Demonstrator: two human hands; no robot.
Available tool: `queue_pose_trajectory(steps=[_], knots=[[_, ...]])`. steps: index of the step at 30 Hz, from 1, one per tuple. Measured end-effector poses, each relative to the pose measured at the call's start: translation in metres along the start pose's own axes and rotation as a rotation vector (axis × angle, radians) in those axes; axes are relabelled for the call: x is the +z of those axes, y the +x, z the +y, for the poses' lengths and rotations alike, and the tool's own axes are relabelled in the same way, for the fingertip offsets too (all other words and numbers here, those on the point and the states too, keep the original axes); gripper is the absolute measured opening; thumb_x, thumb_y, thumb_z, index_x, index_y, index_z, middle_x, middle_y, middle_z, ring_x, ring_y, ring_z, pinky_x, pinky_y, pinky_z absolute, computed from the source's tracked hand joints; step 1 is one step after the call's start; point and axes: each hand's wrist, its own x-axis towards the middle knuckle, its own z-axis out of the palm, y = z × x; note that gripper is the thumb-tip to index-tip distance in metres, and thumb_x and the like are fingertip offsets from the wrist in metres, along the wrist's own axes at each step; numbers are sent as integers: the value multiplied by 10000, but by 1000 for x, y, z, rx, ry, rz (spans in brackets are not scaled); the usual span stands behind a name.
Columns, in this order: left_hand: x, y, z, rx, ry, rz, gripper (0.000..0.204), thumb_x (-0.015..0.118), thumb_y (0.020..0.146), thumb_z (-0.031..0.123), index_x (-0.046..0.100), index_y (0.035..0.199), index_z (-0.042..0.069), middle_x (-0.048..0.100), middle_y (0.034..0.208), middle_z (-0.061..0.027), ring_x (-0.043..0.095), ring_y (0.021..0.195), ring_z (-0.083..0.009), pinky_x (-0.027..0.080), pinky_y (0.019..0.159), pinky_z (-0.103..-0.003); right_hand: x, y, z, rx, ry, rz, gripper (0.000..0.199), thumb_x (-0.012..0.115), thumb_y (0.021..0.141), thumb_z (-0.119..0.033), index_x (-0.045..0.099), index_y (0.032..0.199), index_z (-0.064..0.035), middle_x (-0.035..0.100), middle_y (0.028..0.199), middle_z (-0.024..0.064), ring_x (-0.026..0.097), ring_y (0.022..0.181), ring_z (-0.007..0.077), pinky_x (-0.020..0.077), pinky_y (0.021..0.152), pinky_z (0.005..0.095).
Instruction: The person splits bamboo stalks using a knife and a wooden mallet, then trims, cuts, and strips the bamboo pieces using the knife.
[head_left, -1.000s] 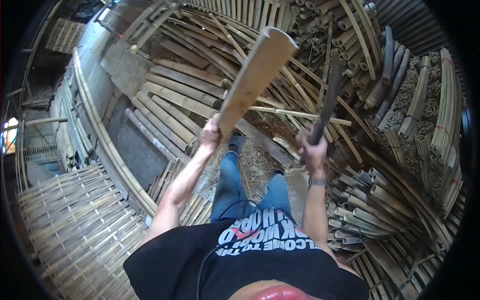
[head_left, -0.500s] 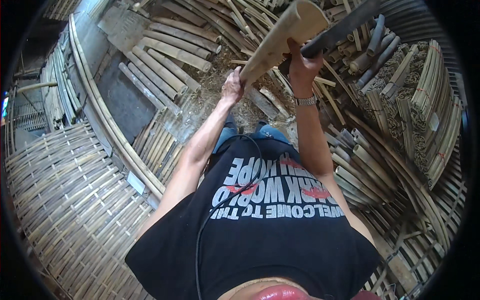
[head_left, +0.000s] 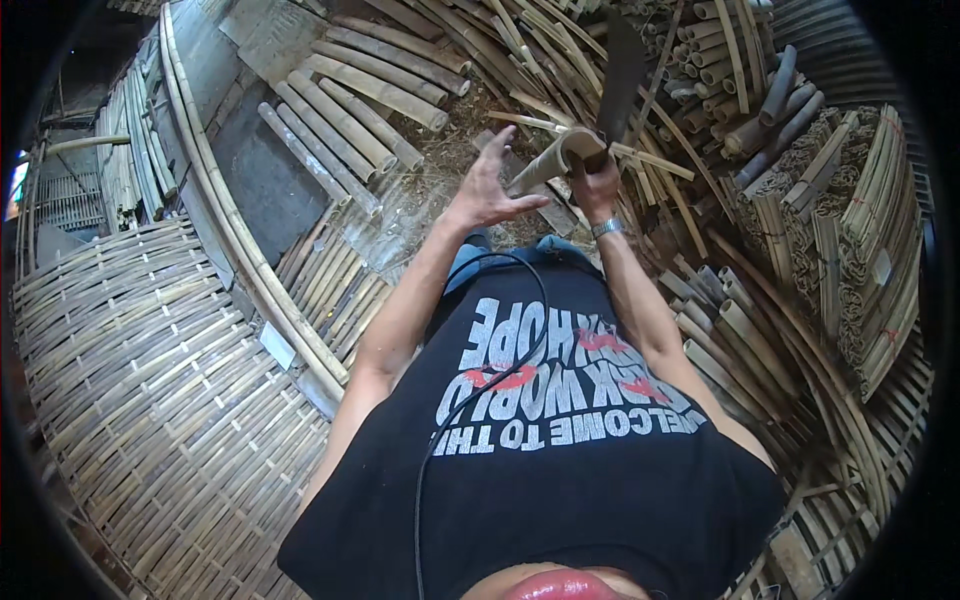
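Observation:
My right hand (head_left: 596, 183) grips the handle of a long dark chopping knife (head_left: 622, 70), whose blade points up and away from me. The blade meets the top end of a pale split bamboo piece (head_left: 550, 162) that stands tilted in front of my knees. My left hand (head_left: 488, 188) hovers just left of the bamboo with its fingers spread, touching nothing that I can make out. A watch sits on my right wrist. My black printed shirt fills the lower middle of the view.
Bamboo poles (head_left: 350, 110) lie in rows on the ground ahead. Bundles of cut bamboo strips (head_left: 850, 230) are stacked on the right. A woven bamboo panel (head_left: 140, 380) covers the floor to my left, edged by long bent canes (head_left: 235, 230).
My left hand has let go of the bamboo piece and opened. The bamboo has dropped from raised to low in front of me, and the knife now stands at its top end.

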Motion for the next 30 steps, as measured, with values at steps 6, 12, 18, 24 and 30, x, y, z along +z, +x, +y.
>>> queue_pose_trajectory(steps=[6,12,18,24,30], knots=[[52,18,-1,93,-26,192,874,791,798,262,306,1481,12,518,1326,-316,558,1191,-471,495,990,-501,14,8,-18,-22,-26,-87,470,837,756,-381,665,1003,-21,689,799,160,683,741,335,520,674,435],[52,13,23,104,26,416,505,650,890,154,467,1333,-4,643,1104,-292,637,969,-504,547,811,-535,-18,9,-58,-153,-74,-119,390,834,784,-258,644,1020,-13,725,849,183,738,785,294,554,648,378],[88,20,13,41,-13,357,579,630,857,73,384,1380,39,649,1109,-281,637,965,-508,539,807,-546,-45,18,-18,-118,-94,-269,323,761,786,-211,650,1024,-22,680,824,200,674,758,369,526,666,441],[107,34,39,52,105,370,585,567,878,67,340,1416,41,598,1220,-311,609,1100,-487,528,884,-523,-126,-13,-42,100,-95,-403,334,733,782,-223,651,1019,-1,686,798,156,666,713,267,530,667,394],[108,60,25,-40,135,623,725,621,844,137,257,1465,57,528,1319,-304,605,1105,-477,526,909,-526,-185,-41,-61,389,72,-473,174,699,813,-165,610,815,-16,588,627,43,591,577,135,465,535,324]])
